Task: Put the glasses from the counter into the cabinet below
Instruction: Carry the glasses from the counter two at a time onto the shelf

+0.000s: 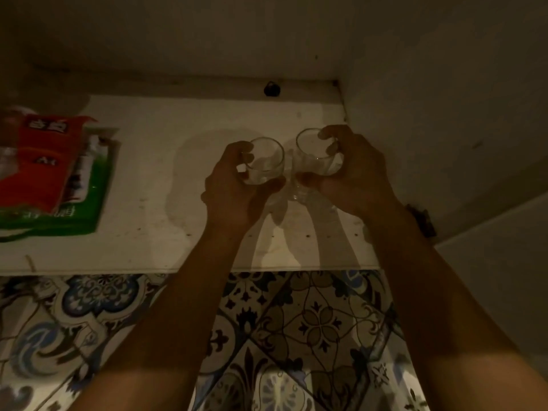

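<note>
Both my arms reach into a dim, white-floored cabinet (154, 185). My left hand (234, 188) grips a clear drinking glass (265, 160) from its left side, mouth tilted toward me. My right hand (353, 170) holds a second clear glass (314, 152), fingers over its far rim and thumb beneath. The two glasses sit side by side, almost touching, just above or on the cabinet floor near the right wall; contact with the floor is hard to tell.
A red packet (38, 161) lies on a green packet (86, 203) at the cabinet's left. The cabinet's right wall (430, 120) is close to my right hand. A dark hinge (422, 221) sits at the right front corner. Patterned floor tiles (311, 321) lie below the front edge.
</note>
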A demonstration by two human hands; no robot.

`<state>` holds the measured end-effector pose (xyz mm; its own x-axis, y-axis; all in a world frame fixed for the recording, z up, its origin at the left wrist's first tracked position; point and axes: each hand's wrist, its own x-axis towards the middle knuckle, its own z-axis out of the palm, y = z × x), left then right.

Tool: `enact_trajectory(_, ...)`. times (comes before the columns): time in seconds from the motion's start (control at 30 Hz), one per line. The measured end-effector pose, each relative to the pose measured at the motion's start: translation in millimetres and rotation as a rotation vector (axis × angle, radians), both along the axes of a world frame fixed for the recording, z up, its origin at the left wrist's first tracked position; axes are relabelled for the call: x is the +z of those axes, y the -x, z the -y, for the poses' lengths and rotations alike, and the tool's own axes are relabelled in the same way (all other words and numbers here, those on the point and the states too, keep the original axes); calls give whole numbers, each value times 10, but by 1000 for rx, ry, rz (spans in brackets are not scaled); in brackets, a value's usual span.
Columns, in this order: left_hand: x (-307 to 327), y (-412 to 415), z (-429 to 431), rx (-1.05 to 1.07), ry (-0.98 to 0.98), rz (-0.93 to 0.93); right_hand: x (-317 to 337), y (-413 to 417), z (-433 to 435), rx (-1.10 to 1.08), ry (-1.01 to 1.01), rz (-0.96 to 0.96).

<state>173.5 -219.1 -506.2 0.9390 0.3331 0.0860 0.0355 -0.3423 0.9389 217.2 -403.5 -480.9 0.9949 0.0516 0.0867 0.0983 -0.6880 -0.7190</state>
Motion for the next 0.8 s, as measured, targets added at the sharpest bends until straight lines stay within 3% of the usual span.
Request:
enact_trajectory(0.57,-384,-191,119,-32,-83,-14,-533,-190,175,-64,235,9)
enact_trajectory(0.8,-474,-294,169,-67,-4,-9,-584,-209,171,-27,111,-40)
